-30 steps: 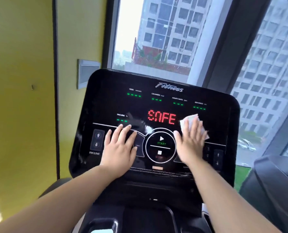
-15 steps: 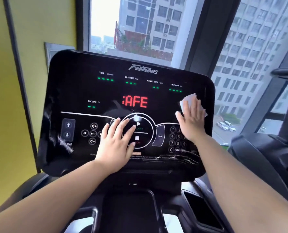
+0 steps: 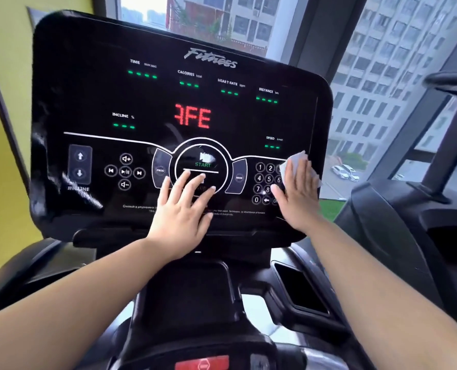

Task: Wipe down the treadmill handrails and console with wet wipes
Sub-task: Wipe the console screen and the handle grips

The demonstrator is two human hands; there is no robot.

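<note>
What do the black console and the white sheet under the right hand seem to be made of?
Console: glossy black plastic or glass; it mirrors glare, shows streaks. Wet wipe: thin white nonwoven, probably; it crumples under the right hand.

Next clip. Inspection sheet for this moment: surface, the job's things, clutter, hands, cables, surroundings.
Surface: console glossy black and lit, with pale streaks beside the incline buttons.
Job's things: wet wipe flat against the console, over the right side of the number keypad.
Clutter: nothing seen.
Hands: left hand flat with fingers spread, below the START mark; right hand flat, pressing the wet wipe.
Cables: nothing seen.
Surroundings: yellow wall on the left, window behind, second machine on the right.
</note>
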